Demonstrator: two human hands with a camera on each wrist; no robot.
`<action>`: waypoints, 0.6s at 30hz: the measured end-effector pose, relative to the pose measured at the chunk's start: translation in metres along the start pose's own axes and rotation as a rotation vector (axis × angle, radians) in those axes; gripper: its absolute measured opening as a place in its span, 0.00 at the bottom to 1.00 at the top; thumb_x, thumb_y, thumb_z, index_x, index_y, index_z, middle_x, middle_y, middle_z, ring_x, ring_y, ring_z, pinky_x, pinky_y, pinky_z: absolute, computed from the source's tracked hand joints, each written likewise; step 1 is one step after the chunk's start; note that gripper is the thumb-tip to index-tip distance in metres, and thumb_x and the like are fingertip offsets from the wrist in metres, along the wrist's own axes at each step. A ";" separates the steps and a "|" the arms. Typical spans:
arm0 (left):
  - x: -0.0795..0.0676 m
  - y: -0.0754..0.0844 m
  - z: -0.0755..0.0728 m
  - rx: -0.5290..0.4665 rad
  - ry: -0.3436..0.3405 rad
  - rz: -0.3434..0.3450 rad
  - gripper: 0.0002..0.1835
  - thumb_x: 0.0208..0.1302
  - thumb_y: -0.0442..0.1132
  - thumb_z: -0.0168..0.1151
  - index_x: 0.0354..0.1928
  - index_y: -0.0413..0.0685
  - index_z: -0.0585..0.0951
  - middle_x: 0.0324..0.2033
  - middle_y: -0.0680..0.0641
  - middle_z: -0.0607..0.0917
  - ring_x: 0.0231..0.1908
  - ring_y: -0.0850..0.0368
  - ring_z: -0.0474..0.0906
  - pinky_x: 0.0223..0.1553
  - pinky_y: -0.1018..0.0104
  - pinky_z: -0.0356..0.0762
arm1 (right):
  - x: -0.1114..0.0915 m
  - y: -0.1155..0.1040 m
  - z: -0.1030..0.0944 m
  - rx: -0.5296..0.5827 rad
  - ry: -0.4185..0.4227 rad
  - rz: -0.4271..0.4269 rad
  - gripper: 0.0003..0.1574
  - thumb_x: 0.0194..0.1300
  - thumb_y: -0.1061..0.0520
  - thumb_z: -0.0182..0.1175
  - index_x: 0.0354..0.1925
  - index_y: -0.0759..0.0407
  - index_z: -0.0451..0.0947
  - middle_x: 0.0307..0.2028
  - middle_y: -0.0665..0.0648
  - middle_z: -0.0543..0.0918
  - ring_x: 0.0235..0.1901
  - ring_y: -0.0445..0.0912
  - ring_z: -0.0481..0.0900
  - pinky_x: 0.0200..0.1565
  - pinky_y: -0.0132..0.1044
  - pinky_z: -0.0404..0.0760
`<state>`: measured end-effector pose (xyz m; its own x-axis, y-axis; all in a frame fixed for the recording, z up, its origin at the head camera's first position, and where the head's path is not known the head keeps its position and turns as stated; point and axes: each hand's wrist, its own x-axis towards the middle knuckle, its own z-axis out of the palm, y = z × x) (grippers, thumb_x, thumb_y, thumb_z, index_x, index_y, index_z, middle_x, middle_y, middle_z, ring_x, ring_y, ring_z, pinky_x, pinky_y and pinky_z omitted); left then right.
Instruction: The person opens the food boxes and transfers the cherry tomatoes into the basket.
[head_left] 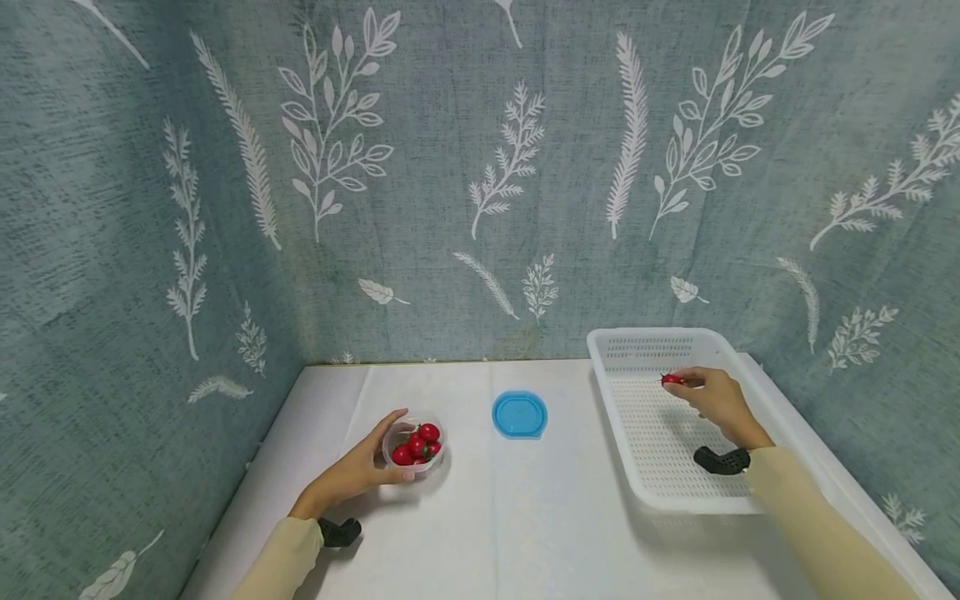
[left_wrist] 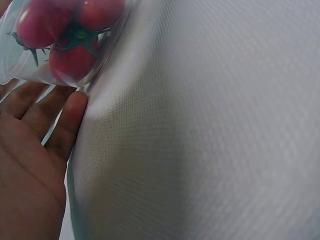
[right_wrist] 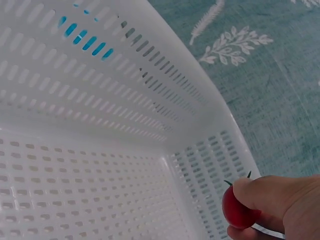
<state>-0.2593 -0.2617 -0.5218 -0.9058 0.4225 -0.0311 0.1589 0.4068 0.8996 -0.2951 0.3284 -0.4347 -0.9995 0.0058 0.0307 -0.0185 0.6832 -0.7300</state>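
A small, glossy red tomato with thin green sepals is pinched between the thumb and fingers of the right hand, which are closed down to the width of the fruit and held over the white plastic basket. The basket is shaped as a shallow rectangle with rounded corners and a smooth rim, and its floor and walls are pierced by rows of short slots. A clear, round plastic tub is gripped by the left hand, the thumb and fingers being spread widely and curved around its sides. Several smooth, rounded red tomatoes are heaped inside it, and star-shaped green calyxes are seen through the transparent wall. Between tub and basket, a flat, round blue lid with a raised edge is laid on the white tabletop, whose surface is finely textured like woven cloth. The space is enclosed by grey-green fabric, coarsely streaked and printed with white leaf sprigs.
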 end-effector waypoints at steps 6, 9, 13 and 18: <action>0.001 -0.002 0.001 0.002 0.006 -0.008 0.59 0.59 0.44 0.79 0.82 0.56 0.49 0.75 0.44 0.65 0.74 0.44 0.59 0.65 0.44 0.64 | -0.001 0.003 0.002 -0.012 0.028 -0.024 0.36 0.75 0.44 0.62 0.65 0.72 0.74 0.55 0.73 0.80 0.45 0.63 0.81 0.36 0.42 0.81; 0.001 -0.002 0.002 0.006 0.005 -0.005 0.58 0.59 0.44 0.79 0.82 0.56 0.49 0.75 0.45 0.65 0.74 0.44 0.59 0.65 0.44 0.64 | -0.002 0.002 0.003 -0.012 0.036 -0.022 0.35 0.75 0.44 0.62 0.64 0.71 0.75 0.55 0.72 0.80 0.44 0.61 0.80 0.36 0.41 0.81; 0.000 -0.001 0.002 0.008 0.005 -0.006 0.58 0.58 0.44 0.79 0.82 0.56 0.49 0.75 0.45 0.65 0.73 0.44 0.59 0.64 0.45 0.64 | -0.002 -0.006 0.005 -0.001 0.020 -0.018 0.35 0.74 0.43 0.62 0.64 0.69 0.76 0.56 0.71 0.80 0.44 0.59 0.80 0.36 0.40 0.80; 0.001 -0.002 0.001 0.009 0.012 -0.013 0.59 0.58 0.46 0.80 0.82 0.57 0.49 0.75 0.45 0.65 0.74 0.42 0.58 0.66 0.40 0.62 | 0.001 -0.022 0.011 0.023 0.011 -0.069 0.32 0.73 0.44 0.64 0.62 0.67 0.78 0.54 0.68 0.82 0.44 0.60 0.80 0.35 0.41 0.81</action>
<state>-0.2598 -0.2617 -0.5243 -0.9126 0.4072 -0.0377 0.1504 0.4199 0.8950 -0.2962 0.3054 -0.4266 -0.9955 -0.0326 0.0889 -0.0880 0.6650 -0.7416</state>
